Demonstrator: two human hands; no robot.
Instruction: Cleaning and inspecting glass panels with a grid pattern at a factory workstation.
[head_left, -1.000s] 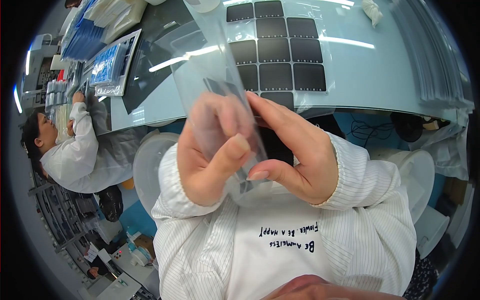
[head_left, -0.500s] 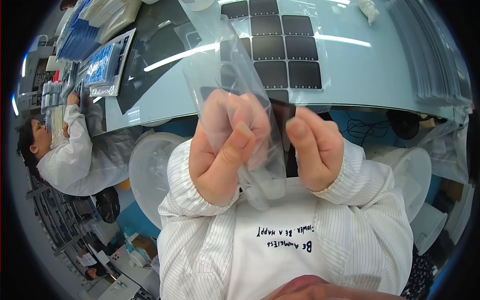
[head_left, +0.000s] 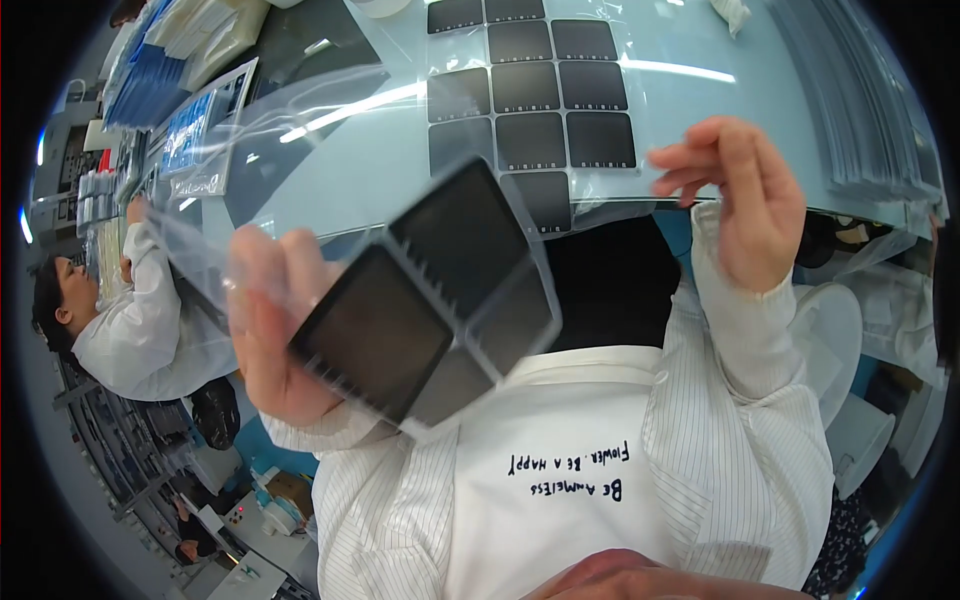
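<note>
My left hand (head_left: 285, 330) is closed on a clear plastic sheet with dark squares (head_left: 375, 330), held tilted in front of my body. Its squares are black with small marks along one edge, separated by clear strips. Loose transparent film (head_left: 290, 130) trails up and left from that hand, blurred. Off to the right, my right hand (head_left: 745, 195) is raised with its fingers apart and nothing in them, near the table's front edge. Beyond the hands, a similar grid of dark squares (head_left: 530, 140) lies flat on the glass-topped table (head_left: 690, 110).
Stacked clear sheets (head_left: 860, 130) cover the table's right side. Blue and cream packets (head_left: 170, 60) are piled at the far left, near a blue pack (head_left: 190, 135). A co-worker in white (head_left: 150, 330) sits to the left. A white bin (head_left: 830, 340) stands below right.
My hands have moved apart. The left swung left and spread the sheet, showing its dark squares; the right let go and moved right and up.
</note>
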